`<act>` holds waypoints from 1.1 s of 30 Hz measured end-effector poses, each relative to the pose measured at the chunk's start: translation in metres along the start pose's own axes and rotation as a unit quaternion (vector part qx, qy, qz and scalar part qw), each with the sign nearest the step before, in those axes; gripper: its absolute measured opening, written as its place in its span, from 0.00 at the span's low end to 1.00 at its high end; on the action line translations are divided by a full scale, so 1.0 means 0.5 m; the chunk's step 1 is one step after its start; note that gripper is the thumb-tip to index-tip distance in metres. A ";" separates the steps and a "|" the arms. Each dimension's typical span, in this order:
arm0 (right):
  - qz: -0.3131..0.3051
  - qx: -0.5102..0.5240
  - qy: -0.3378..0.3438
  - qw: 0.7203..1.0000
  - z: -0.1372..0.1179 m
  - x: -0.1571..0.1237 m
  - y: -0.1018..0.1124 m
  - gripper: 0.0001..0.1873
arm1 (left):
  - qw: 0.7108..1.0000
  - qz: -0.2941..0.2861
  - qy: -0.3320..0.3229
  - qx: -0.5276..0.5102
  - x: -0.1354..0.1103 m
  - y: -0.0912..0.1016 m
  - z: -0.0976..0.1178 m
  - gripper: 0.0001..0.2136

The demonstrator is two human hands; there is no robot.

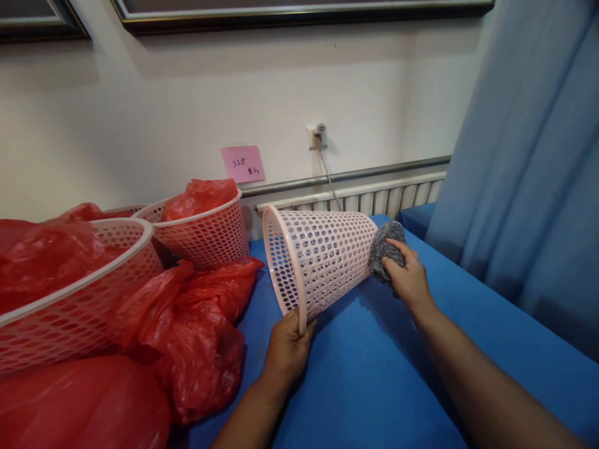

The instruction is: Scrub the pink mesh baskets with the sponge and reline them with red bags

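A pale pink perforated plastic basket (322, 262) lies on its side on the blue table (374, 374), its mouth turned left toward me. My left hand (286, 349) grips the lower rim of the mouth, fingers closed round it. My right hand (408, 274) is closed on a grey cloth (384, 248) and presses it against the basket's bottom end.
Two more perforated baskets (206, 237) (79, 299) with red plastic bags (187, 337) crowd the left side. A blue curtain (528, 174) hangs at right. The wall behind has a radiator (374, 196), a socket with a cable (317, 137), and a pink note (242, 163).
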State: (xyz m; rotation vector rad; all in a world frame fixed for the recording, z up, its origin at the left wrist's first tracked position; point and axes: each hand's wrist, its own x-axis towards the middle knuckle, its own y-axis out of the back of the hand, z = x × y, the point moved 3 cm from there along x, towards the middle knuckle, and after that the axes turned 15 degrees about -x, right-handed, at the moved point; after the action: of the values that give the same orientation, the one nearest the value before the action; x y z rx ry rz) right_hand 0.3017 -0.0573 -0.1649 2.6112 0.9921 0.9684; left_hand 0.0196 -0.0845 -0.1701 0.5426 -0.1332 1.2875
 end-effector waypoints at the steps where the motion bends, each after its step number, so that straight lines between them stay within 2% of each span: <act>1: -0.005 -0.006 0.039 0.999 -0.014 -0.010 0.004 0.25 | 0.999 -0.019 0.006 0.030 0.001 -0.003 0.002 0.13; 3: -0.029 -0.008 0.180 0.983 -0.066 -0.053 0.017 0.28 | 0.994 -0.049 0.033 0.094 0.002 -0.007 0.006 0.14; 6: -0.092 0.038 0.382 0.919 -0.148 -0.139 0.039 0.38 | 0.984 -0.071 0.065 0.148 -0.003 -0.010 0.018 0.09; 9: -0.129 0.094 0.469 0.868 -0.186 -0.184 0.053 0.43 | 0.997 -0.023 0.031 0.071 -0.013 -0.007 0.041 0.09; 11: -0.152 0.105 0.476 0.860 -0.186 -0.186 0.050 0.43 | 0.999 0.040 -0.003 -0.011 -0.020 -0.004 0.053 0.14; 13: -0.166 0.094 0.453 0.871 -0.170 -0.169 0.037 0.41 | 0.994 0.087 -0.005 -0.072 -0.025 0.000 0.054 0.15; 15: -0.142 0.061 0.381 0.912 -0.137 -0.132 0.020 0.38 | 0.988 0.109 0.020 -0.109 -0.024 0.004 0.045 0.16; 18: -0.055 0.001 0.187 0.981 -0.054 -0.049 0.000 0.34 | 0.987 0.107 0.043 -0.113 -0.017 0.012 0.028 0.15; 20: -0.013 -0.023 0.040 0.999 0.002 -0.001 -0.007 0.33 | 0.992 0.086 0.039 -0.084 -0.011 0.014 0.019 0.15; 21: -0.007 -0.030 -0.008 0.999 0.021 0.014 -0.010 0.33 | 0.995 0.071 0.036 -0.064 -0.009 0.014 0.014 0.15; 22: -0.007 -0.033 -0.025 0.999 0.028 0.020 -0.011 0.34 | 0.997 0.056 0.036 -0.041 -0.008 0.012 0.010 0.15; 23: -0.013 -0.033 -0.007 0.999 0.023 0.017 -0.010 0.34 | 0.998 0.043 0.038 -0.016 -0.007 0.009 0.006 0.16; 24: -0.023 -0.031 0.040 0.998 0.006 0.004 -0.008 0.34 | 0.999 0.032 0.042 0.009 -0.006 0.006 0.002 0.17; 26: -0.054 -0.017 0.187 0.981 -0.050 -0.047 -0.001 0.35 | 0.998 0.020 0.048 0.046 -0.005 0.003 0.000 0.17; 27: -0.076 -0.005 0.258 0.963 -0.082 -0.079 0.004 0.36 | 0.997 0.017 0.048 0.055 -0.004 0.002 0.002 0.16; 29: -0.129 0.047 0.391 0.910 -0.140 -0.143 0.014 0.38 | 0.997 0.008 0.050 0.059 -0.005 0.001 0.009 0.11; 31: -0.157 0.098 0.461 0.868 -0.173 -0.182 0.024 0.39 | 0.998 0.011 0.056 0.040 -0.007 0.002 0.019 0.06; 33: -0.169 0.119 0.478 0.854 -0.183 -0.193 0.026 0.38 | 0.997 0.040 0.059 -0.011 -0.008 0.007 0.027 0.04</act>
State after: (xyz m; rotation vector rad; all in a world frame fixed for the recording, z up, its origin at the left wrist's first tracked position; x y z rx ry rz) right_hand 0.1960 -0.1347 -0.1390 1.8846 1.7734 2.2091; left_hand 0.0180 -0.0938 -0.1590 0.4453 -0.0705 1.3920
